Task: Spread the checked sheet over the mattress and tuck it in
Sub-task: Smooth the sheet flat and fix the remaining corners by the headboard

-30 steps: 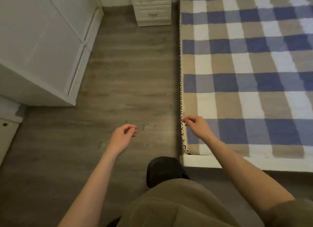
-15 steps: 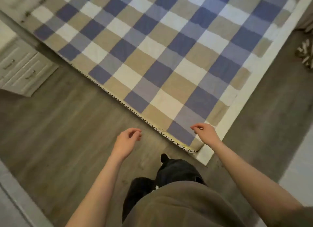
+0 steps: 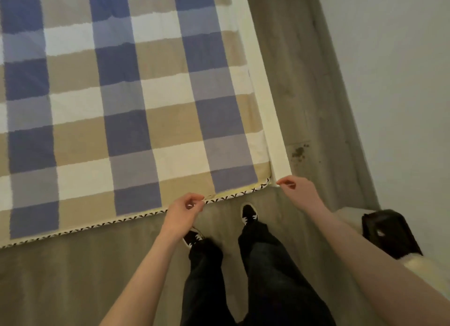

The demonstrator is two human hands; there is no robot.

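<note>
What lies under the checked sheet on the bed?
Below the checked sheet only a pale edge with black cross-stitch trim shows, probably the mattress side, plus a white border on the right. The mattress top is fully covered and cannot be seen.

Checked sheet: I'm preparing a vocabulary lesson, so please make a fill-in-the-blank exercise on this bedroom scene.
The blue, beige and white checked sheet covers the ____.
The right hand is at the white bed frame's near ____.
The left hand is beside the black ____-stitched edge trim.
Answers: mattress; corner; cross.
</note>
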